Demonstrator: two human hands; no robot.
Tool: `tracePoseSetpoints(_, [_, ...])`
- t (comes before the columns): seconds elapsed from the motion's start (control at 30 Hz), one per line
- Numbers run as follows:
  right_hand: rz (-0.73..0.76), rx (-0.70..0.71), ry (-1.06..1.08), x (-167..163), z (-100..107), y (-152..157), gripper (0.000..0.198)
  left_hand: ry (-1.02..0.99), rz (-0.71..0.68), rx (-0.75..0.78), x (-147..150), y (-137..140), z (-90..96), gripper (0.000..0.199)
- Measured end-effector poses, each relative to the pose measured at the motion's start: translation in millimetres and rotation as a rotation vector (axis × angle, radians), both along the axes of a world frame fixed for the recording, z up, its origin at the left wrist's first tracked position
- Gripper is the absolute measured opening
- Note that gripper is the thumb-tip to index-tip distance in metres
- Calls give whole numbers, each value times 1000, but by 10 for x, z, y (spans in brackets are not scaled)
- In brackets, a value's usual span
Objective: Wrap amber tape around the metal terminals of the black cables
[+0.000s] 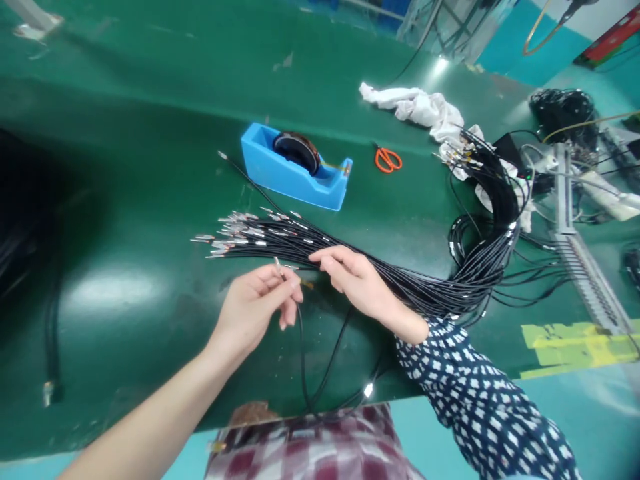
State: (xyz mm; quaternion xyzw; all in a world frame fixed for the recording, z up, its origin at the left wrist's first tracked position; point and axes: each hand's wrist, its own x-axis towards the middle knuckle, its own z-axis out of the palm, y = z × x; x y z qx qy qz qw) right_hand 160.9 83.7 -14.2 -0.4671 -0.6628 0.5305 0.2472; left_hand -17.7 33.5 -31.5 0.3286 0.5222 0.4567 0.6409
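Note:
My left hand (263, 300) pinches a thin black cable (301, 347) close to its silvery end (279, 265), which points up above the fingertips. From there the cable hangs in a loop toward the table's front edge. My right hand (357, 280) lies at the near side of a thick bundle of black cables (415, 280). Its thumb and index finger are drawn together at a black cable whose tip sticks out leftward; the exact grip is partly hidden. At the bundle's left, many metal-tipped ends (240, 230) fan out, some with white labels.
Behind the bundle stand a blue tape dispenser (295, 183) with a dark roll and orange-handled scissors (387, 160). White cloth (425, 110) lies farther back. At right are a grey slotted duct (593, 280) and yellow tape (575, 343). A blurred dark mass (25, 213) sits left.

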Motion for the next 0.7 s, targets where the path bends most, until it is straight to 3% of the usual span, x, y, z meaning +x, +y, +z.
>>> tracePoseSetpoints(0.17, [-20,18,42,-87,-35,-156,31,-43,21,2,8,-3,1,12])
tracePoseSetpoints(0.33, [-92,72,99,-148,-123,-167,17,-20,29,-13,14,-10,25,11])
tracePoseSetpoints(0.57, [-58,-197,248,-31,-94,-37,21,27,-103,32,1,-31,66,29])
tracePoseSetpoints(0.7, [-33,-210,215,-24,-68,-26,22,82,-111,29,17,-68,94,29])
